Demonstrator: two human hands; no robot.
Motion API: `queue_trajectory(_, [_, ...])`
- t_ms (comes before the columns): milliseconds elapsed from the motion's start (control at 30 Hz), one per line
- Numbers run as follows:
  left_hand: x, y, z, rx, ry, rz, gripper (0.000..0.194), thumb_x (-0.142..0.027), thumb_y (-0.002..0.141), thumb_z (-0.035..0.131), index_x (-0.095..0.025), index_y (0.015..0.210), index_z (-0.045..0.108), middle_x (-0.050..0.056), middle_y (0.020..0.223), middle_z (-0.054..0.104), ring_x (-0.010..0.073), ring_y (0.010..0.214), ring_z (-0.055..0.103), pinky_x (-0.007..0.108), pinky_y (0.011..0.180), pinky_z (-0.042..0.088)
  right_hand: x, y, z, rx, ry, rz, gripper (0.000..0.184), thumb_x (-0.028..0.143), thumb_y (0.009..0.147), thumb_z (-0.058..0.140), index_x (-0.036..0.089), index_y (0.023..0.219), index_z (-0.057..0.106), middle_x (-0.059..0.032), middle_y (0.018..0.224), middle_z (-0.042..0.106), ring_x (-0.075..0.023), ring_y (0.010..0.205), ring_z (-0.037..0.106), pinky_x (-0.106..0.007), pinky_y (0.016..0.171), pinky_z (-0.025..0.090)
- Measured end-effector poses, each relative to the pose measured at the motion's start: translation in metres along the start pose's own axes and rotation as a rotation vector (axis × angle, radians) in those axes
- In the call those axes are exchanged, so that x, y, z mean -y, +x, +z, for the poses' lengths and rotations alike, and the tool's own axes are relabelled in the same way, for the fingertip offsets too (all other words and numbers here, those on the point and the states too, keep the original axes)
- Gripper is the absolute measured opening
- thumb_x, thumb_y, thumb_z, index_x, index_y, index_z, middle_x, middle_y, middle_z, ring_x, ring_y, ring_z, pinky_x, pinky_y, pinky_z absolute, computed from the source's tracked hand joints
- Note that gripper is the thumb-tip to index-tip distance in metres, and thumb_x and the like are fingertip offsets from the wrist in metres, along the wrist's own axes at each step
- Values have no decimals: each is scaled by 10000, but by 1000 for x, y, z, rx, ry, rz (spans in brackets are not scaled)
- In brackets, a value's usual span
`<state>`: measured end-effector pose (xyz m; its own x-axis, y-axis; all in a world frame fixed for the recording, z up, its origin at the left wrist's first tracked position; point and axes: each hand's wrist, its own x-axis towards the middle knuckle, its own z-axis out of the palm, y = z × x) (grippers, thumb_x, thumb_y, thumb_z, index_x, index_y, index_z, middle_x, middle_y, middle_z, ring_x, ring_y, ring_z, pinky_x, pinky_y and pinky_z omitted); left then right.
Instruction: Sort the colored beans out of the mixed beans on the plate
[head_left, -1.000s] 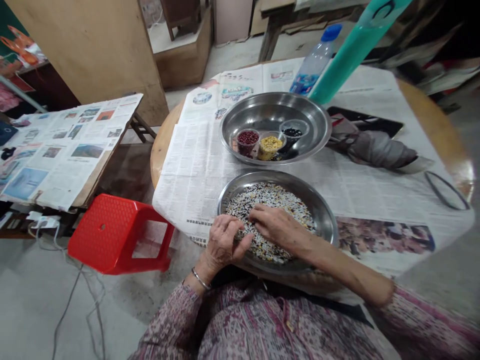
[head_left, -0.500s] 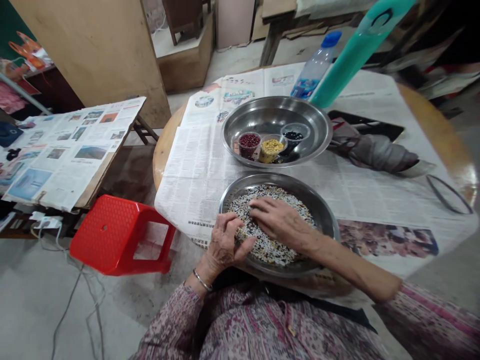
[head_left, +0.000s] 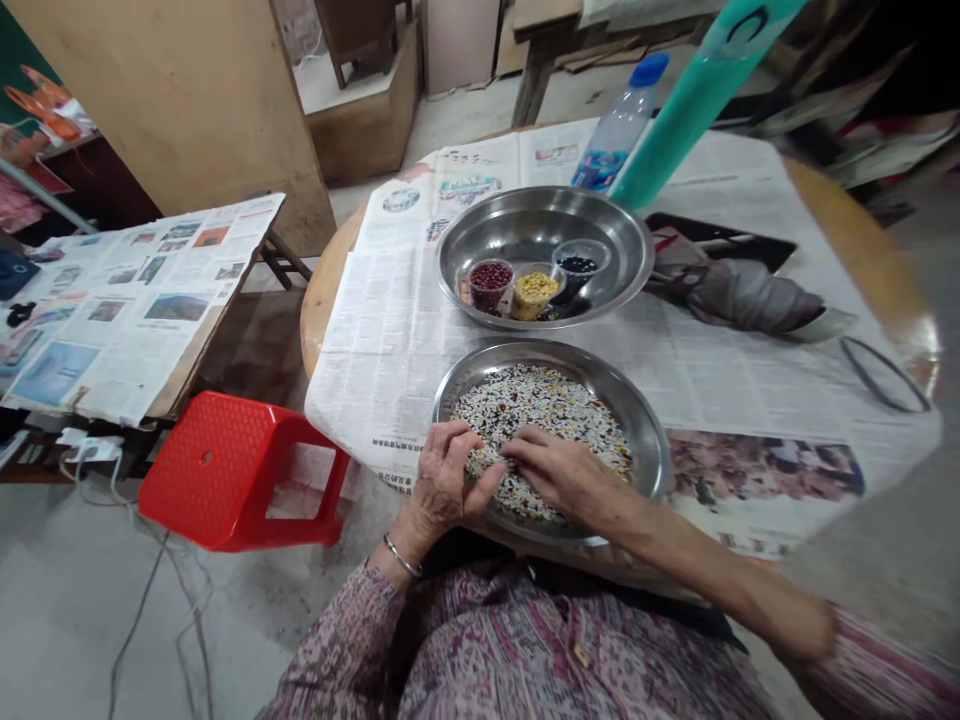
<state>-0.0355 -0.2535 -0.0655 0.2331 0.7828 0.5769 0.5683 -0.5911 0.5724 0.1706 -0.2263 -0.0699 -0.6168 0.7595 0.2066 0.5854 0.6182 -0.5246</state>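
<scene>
A steel basin (head_left: 651,440) near my body holds a spread of white grains (head_left: 551,395) mixed with black, yellow and reddish beans. My left hand (head_left: 442,475) rests over the basin's left rim, its fingers bent and the thumb held apart from them. Beside it, my right hand (head_left: 566,475) reaches over the near side, fingertips drawn together at the grains; anything between them is hidden. In a second steel basin (head_left: 517,225) behind stand clear plastic cups: one of red beans (head_left: 491,277), one of yellow beans (head_left: 536,286) and one of black beans (head_left: 577,266).
Newspaper (head_left: 382,350) covers the round table. A blue-capped bottle (head_left: 615,130), a tall green container (head_left: 682,110), a wrapped grey bundle (head_left: 757,295) and a dark strap (head_left: 885,378) lie or stand beyond the basins. To the left are a red stool (head_left: 232,460) and another newspaper-covered table (head_left: 135,290).
My right hand has drawn back toward me, from the middle of the grains to nearer my left hand. My left hand stays at the rim. The view has shifted slightly.
</scene>
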Motion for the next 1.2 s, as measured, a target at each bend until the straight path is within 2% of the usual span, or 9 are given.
queue_trajectory(133, [1,-1,1,-18,5,1,200,-284,940,595,-169,1094,538,116,1093,572,250,1064,582,434,926,557,10,22,0,-43,37,-36,265,123,941,452,211,1043,680,-64,894,665,-182,793,653,-307,697,566])
queue_trajectory(300, [2,-3,3,-12,33,-8,265,-289,936,582,-170,1165,522,129,1147,556,263,1091,567,463,953,540,20,26,-1,-6,6,-234,336,147,860,557,228,1164,674,-97,1198,677,-264,1127,586,-462,950,538])
queue_trajectory(400, [2,-2,3,-6,35,-10,265,-298,940,573,-174,1168,519,128,1156,550,265,1093,561,470,958,533,17,32,3,11,-54,-329,326,186,858,568,201,1165,675,-112,1268,655,-283,1197,551,-492,1012,486])
queue_trajectory(533, [1,-1,2,-5,28,3,242,-292,950,565,-170,1153,516,130,1142,556,265,1100,560,463,958,529,-2,55,0,-31,-218,-283,226,209,936,508,189,1056,700,-123,1173,687,-281,1142,558,-475,993,467])
queue_trajectory(667, [1,0,2,-12,41,12,227,-286,946,577,-165,1131,524,127,1117,559,261,1082,563,456,945,528,-29,70,-17,-70,-370,-149,254,206,963,460,181,999,710,-134,1184,691,-296,1128,556,-470,940,468])
queue_trajectory(900, [2,-1,2,2,34,2,203,-279,939,581,-166,1104,543,126,1101,571,263,1067,575,457,940,530,-50,30,-32,-81,-412,138,311,395,990,453,199,943,690,-116,964,674,-259,887,614,-391,755,504])
queue_trajectory(1000, [1,0,2,7,35,0,190,-274,940,583,-171,1095,544,122,1094,574,260,1065,582,459,949,531,-36,15,-28,-56,-173,80,249,348,987,467,209,1012,673,-96,979,673,-220,869,650,-362,784,531])
queue_trajectory(1100, [2,0,2,8,40,-3,179,-273,942,576,-171,1087,545,120,1090,574,255,1060,582,452,944,533,-14,5,-28,59,64,12,213,291,980,485,214,1046,671,-77,968,700,-195,850,677,-333,765,539])
queue_trajectory(1200, [2,0,3,-5,45,19,169,-276,946,572,-174,1078,545,115,1079,575,251,1051,581,439,927,538,1,-9,-31,180,149,-12,200,264,962,509,235,1017,699,-54,905,723,-185,783,685,-327,720,534])
